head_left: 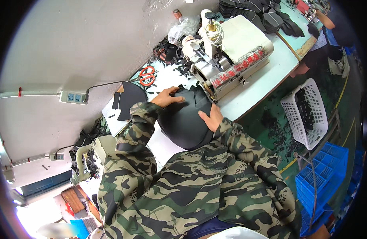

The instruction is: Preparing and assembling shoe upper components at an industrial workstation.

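Note:
A rounded black fabric piece, its surface smooth, lies in front of me between both hands, at the front of the sewing machine. My left hand is closed on its far left edge, thumb on top. On the right edge, my right hand grips it with the thumb above and the other fingers hidden beneath. Folded black flaps on the piece's far side reach close to the machine's needle area, but contact there cannot be made out.
Orange-handled scissors and another black panel lie to the left. Black scraps litter the table. Dark pieces are piled behind the machine. A white basket and blue crates stand at right; another person works far right.

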`<state>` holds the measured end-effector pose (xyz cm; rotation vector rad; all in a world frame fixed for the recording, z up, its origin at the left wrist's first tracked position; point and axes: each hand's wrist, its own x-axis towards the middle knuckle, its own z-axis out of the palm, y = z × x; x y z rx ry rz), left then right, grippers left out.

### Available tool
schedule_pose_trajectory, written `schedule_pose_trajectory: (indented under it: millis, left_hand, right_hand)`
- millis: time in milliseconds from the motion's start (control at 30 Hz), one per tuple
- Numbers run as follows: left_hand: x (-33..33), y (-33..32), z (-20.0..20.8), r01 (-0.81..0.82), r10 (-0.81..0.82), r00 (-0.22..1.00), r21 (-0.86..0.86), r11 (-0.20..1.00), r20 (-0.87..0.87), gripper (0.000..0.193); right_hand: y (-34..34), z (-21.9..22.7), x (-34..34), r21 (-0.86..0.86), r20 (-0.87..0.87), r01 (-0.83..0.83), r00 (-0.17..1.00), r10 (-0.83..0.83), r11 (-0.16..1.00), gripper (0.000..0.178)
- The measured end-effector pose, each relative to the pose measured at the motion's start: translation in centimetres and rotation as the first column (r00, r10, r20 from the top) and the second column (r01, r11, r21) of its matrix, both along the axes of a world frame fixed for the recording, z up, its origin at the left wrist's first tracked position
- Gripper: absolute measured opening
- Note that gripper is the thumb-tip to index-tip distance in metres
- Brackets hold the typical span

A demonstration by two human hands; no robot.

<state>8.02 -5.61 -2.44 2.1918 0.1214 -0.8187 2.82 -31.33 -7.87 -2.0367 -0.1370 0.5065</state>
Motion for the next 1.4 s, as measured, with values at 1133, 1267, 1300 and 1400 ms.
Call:
schedule_pose_trajectory:
  millis: [1133,1267,1300,1400]
  left_hand:
    - [-2.8,2.5,-2.4,-0.177,0.116,0.959,-0.227,0.958,-0.257,0.087]
    - [-2.8,5.0,-6.0,-0.314,0.308,0.949,-0.109,0.943,-0.066,0.108]
    - [-3.6,4.3,-4.8,-0.226,0.217,0.971,-0.087,0.970,-0.103,0.106]
    - [-5.4,1.5,-0.6,-0.035,0.035,0.999,0.031,0.999,0.015,0.095]
  right_hand:
    - [3.0,-0.1,3.8,-0.404,-0.006,-0.366,0.918,0.397,0.838,0.092]
    - [0.8,-0.1,2.5,-0.243,-0.135,-0.273,0.960,0.246,0.931,0.085]
    - [-0.2,1.2,1.4,-0.145,-0.182,-0.345,0.931,0.318,0.927,0.081]
    - [-3.2,1.3,-1.4,0.049,-0.185,-0.422,0.887,0.424,0.905,0.070]
